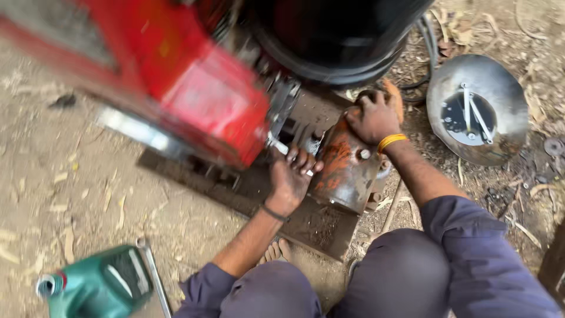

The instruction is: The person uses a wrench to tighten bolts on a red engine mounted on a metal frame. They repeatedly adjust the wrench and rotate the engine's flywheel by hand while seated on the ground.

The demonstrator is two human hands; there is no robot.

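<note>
Green jug [97, 287]: lying on the dirt ground, lower left, a wrench [154, 274] beside it.
Red machine [176, 82]: blurred, upper left.
Left hand [291, 176]: closed around a silver spanner [286, 151].
Right hand [375, 115]: fingers curled over the rusty orange cylinder [344, 168].
Metal disc [477, 109]: on the ground, far right.

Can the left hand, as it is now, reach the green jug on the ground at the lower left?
Probably yes. The left hand grips a metal wrench beside the rusty orange cylinder. Only bare dirt lies between it and the green jug, but it must release the wrench first.
</note>
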